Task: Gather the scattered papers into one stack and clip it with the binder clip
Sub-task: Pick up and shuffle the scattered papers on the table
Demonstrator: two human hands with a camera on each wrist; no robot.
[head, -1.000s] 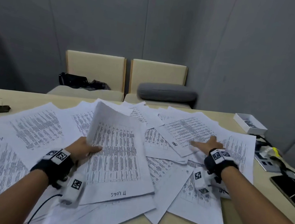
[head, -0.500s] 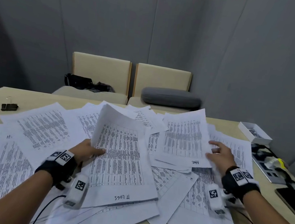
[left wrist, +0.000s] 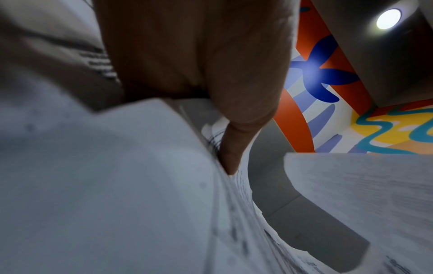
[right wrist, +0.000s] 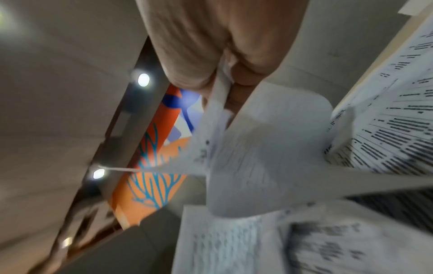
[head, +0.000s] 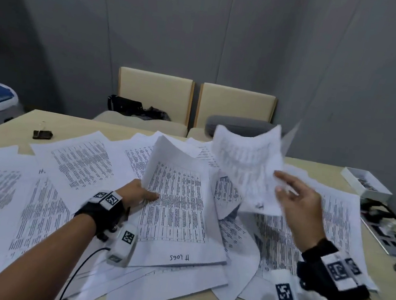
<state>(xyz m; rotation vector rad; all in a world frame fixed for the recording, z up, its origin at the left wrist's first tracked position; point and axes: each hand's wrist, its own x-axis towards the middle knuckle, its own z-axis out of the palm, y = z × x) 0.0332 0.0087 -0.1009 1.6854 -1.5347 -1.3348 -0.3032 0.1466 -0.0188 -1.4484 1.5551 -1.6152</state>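
Printed sheets lie scattered across the beige table [head: 75, 127]. My left hand [head: 140, 192] grips the left edge of a thin stack [head: 174, 209] in the middle, thumb on top; the wrist view shows my thumb [left wrist: 230, 155] pressing on the stack [left wrist: 117, 185]. My right hand [head: 293, 199] pinches a blurred, curling sheet [head: 247, 163] by its right edge and holds it in the air over the pile; in the right wrist view that sheet [right wrist: 257, 166] runs between thumb and fingers. The black binder clip [head: 42, 134] lies alone at the far left of the table.
A white box [head: 367, 186] stands at the far right edge, with cables and dark devices [head: 386, 230] nearer me. Two beige chairs [head: 154, 94] with a black bag [head: 127, 106] and a grey cushion [head: 240, 125] stand behind the table. Grey partition walls enclose the space.
My right hand has dragged one sheet from the far right toward the middle and lifted it off the table. My left hand keeps its hold on the stack.
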